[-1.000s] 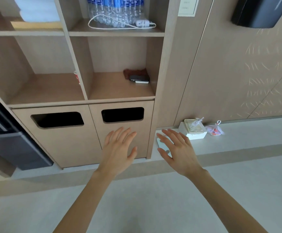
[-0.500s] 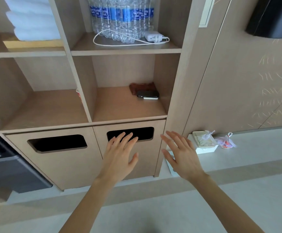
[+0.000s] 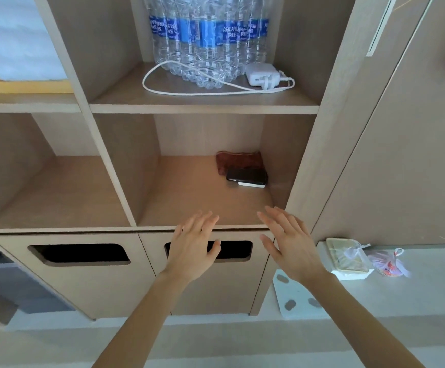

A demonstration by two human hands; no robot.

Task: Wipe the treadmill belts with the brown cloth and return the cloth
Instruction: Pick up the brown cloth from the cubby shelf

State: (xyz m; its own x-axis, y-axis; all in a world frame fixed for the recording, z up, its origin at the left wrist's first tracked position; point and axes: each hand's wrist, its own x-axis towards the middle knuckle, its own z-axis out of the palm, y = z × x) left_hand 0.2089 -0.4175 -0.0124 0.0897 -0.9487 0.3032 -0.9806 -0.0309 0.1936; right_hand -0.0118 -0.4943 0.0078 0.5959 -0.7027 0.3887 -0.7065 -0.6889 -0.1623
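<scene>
A crumpled brown cloth (image 3: pixel 238 162) lies at the back of a wooden shelf (image 3: pixel 189 197). A black phone (image 3: pixel 246 176) overlaps its front edge. Before the shelf, the left hand (image 3: pixel 192 251) and right hand (image 3: pixel 290 245) hover, fingers released, empty.

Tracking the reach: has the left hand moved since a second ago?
Yes. The left hand rose from below the door slot to over it, fingertips at the shelf edge.

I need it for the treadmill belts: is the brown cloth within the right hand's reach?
Probably yes. The right hand is open at the front of the shelf, with bare board ahead; only the black phone lies at the brown cloth's front edge.
</scene>
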